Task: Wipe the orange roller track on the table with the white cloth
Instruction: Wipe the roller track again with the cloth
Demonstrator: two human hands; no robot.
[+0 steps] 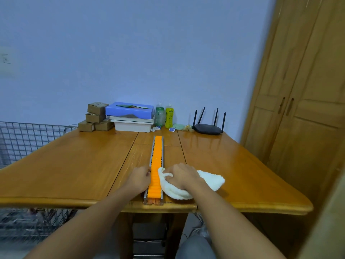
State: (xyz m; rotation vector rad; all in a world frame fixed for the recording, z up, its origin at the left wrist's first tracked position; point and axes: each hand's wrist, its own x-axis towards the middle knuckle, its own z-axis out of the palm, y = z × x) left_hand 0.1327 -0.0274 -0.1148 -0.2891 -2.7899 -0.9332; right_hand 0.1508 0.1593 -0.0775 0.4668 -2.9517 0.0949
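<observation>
A long orange roller track point(157, 156) in a grey metal frame runs down the middle of the wooden table point(65, 165), from its front edge toward the back. My left hand point(139, 177) rests against the track's left rail, fingers curled on it. My right hand point(182, 175) lies on top of a white cloth point(211, 181) just right of the track and grips it. The cloth's left corner touches the track's right rail near its front end.
At the table's back stand small cardboard boxes point(96, 116), a blue box on white trays point(130, 116), two bottles point(165, 115) and a black router point(208, 128). A wire rack point(24, 139) is at the left, a wooden wardrobe point(302, 109) at the right.
</observation>
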